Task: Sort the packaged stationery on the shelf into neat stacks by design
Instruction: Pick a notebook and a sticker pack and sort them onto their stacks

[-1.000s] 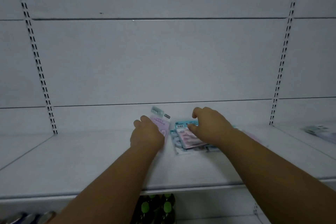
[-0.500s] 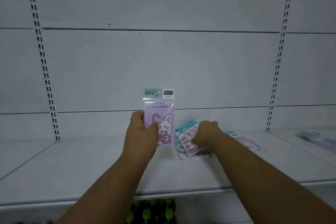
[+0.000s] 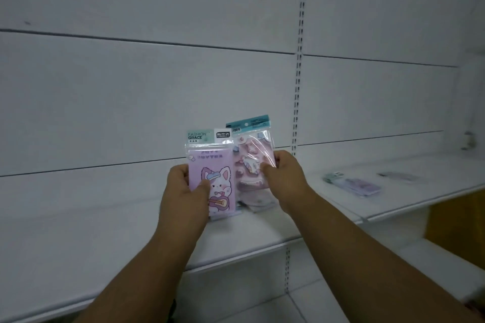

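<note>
My left hand [image 3: 183, 191] grips a purple packet [image 3: 215, 173] with a cartoon rabbit and a guitar, held upright above the white shelf [image 3: 105, 238]. Beside it, my right hand [image 3: 284, 178] holds up a pink sticker packet [image 3: 252, 155] with a teal header, its left edge tucked behind the purple one. Below and behind the two, another packet [image 3: 258, 202] lies flat on the shelf. On the shelf section to the right rest a purple packet [image 3: 353, 183] and a fainter one [image 3: 401, 176].
White back panels with slotted uprights [image 3: 299, 81] rise behind the shelf. The shelf's front lip [image 3: 236, 257] runs across below my forearms. A yellow surface [image 3: 456, 228] shows under the right shelf section.
Both hands have lifted their packets off the shelf: the purple one rose first, then the pink sticker packet came up beside it. The view has swung to the right.
</note>
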Demonstrator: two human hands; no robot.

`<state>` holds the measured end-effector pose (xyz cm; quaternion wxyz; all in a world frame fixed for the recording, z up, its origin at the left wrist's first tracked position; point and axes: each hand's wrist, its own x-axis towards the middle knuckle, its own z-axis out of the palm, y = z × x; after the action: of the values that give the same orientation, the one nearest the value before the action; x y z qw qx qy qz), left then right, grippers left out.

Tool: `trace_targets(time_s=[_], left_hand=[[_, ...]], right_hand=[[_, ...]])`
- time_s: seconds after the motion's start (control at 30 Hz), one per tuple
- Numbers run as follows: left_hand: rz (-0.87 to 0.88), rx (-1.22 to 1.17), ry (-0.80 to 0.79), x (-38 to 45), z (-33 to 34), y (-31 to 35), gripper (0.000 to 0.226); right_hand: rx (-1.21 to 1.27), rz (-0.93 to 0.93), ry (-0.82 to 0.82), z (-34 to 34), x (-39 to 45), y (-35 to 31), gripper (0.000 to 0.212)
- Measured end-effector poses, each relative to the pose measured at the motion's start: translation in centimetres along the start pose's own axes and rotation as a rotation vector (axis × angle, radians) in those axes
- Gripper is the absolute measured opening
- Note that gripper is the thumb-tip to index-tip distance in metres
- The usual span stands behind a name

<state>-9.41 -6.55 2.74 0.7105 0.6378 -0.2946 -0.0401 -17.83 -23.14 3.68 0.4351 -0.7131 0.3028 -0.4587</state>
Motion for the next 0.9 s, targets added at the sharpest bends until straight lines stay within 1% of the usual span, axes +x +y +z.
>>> trace_targets(time_s=[0.23, 0.37, 0.47, 0.6, 0.73, 0.9], left_hand=[[-0.008, -0.074, -0.130, -5.4, 15.9, 0.9, 0.016], [-0.034, -0.116, -0.166, -8.0, 24.8, 1.7, 0.022], [-0.044, -0.109, -0.177, -8.8, 30.1, 2.0, 0.023], [-0.077, -0.066, -0.170, -8.1, 35.2, 1.9, 0.015], [-0.108, 0.022, -0.158, -5.3, 38.8, 0.7, 0.017], [-0.127, 0.335, -0.171, -1.1, 41.3, -1.0, 0.013]], right_hand=[[-0.049, 0.026, 0.119, -16.4, 2.7, 5.4, 0.006], [-0.098, 0.011, 0.165, -25.6, 5.0, 7.8, 0.005], [-0.111, -0.001, 0.188, -30.6, 6.7, 8.9, 0.008], [-0.143, -0.039, 0.196, -34.3, 9.4, 10.3, 0.005], [-0.158, -0.065, 0.221, -35.5, 13.0, 12.0, 0.005], [-0.161, -0.041, 0.231, -36.0, 17.0, 14.1, 0.007]])
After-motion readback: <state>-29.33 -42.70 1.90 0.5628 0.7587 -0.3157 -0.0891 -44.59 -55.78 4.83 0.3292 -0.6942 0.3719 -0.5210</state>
